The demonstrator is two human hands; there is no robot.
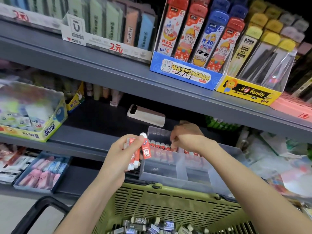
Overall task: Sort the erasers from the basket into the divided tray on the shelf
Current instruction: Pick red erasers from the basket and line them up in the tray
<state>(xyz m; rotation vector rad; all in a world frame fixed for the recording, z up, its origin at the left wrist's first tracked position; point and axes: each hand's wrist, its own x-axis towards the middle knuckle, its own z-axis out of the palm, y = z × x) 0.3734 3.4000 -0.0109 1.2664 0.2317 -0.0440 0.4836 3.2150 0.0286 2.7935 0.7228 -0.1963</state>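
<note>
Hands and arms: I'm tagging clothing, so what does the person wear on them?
Nothing visible. The left hand and right hand are bare, without gloves, and the arms behind them are uncovered to the frame edge: no sleeves, watch or bracelet. No ring shows.

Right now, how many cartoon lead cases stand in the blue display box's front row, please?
4 lead cases, left to right: red, red, blue, red; more behind, partly hidden.

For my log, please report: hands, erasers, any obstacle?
Left hand grips red erasers. Right hand at tray back row, grip unclear. Nothing in the way seen.
</note>
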